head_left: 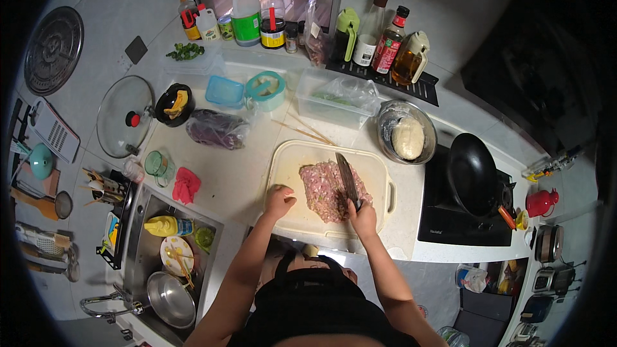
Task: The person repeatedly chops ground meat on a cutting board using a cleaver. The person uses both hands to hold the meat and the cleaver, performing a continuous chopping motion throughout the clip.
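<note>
A flat mass of minced meat (320, 193) with pale and greenish bits lies on a cream plastic cutting board (284, 168). My right hand (362, 219) is closed around the dark handle of a knife (346, 176), whose blade points away from me over the right part of the meat. At the board's left edge rests my left hand (280, 201), fingers loosely curled, holding nothing and apart from the meat. Beyond the board lie wooden chopsticks (308, 130). A steel bowl (385, 140) with a lump of dough (408, 138) stands past the board's far right corner.
Right of the board is a black cooktop (438, 224) with a wok (472, 173). A clear plastic container (337, 115), a bagged purple item (217, 130), a glass mug (159, 168) and a pink cloth (186, 185) share the counter. The sink (212, 246) at left holds dishes.
</note>
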`<state>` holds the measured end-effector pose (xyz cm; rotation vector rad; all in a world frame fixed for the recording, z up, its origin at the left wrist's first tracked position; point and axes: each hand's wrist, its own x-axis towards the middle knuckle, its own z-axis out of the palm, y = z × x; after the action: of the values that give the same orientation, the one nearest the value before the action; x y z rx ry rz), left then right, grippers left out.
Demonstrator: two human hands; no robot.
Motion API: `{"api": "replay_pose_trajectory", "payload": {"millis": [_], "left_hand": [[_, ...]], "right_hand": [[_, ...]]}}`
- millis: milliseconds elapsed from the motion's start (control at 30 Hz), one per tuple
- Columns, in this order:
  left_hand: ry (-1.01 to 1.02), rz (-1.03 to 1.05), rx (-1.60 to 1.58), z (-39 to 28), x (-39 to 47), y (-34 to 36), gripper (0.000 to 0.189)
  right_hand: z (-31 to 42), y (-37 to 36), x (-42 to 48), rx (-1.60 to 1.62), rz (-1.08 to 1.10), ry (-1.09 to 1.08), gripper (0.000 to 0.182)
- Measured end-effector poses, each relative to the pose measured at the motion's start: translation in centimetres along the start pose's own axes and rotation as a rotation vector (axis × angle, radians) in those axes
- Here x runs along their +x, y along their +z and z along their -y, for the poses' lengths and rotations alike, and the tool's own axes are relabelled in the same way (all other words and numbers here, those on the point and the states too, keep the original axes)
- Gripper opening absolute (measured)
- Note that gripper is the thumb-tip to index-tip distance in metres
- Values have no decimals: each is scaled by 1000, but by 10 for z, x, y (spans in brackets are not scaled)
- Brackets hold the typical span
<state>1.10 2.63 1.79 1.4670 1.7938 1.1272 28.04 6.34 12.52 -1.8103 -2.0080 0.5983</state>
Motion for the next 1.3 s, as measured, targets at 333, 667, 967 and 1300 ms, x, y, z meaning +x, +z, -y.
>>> {"api": "replay_pose_trajectory", "payload": {"millis": [333, 667, 967, 1300], "left_hand": [[49, -4, 57, 0, 0, -2, 21], [20, 8, 67, -1, -2, -3, 22], [31, 50, 36, -4, -2, -3, 23], [-22, 63, 15, -6, -3, -5, 23]], "right_hand": [[33, 10, -4, 91, 26, -115, 43], [39, 3, 9, 85, 68, -56, 39], [36, 10, 5, 248, -80, -123, 40], [42, 2, 12, 83, 48, -80, 38]]}}
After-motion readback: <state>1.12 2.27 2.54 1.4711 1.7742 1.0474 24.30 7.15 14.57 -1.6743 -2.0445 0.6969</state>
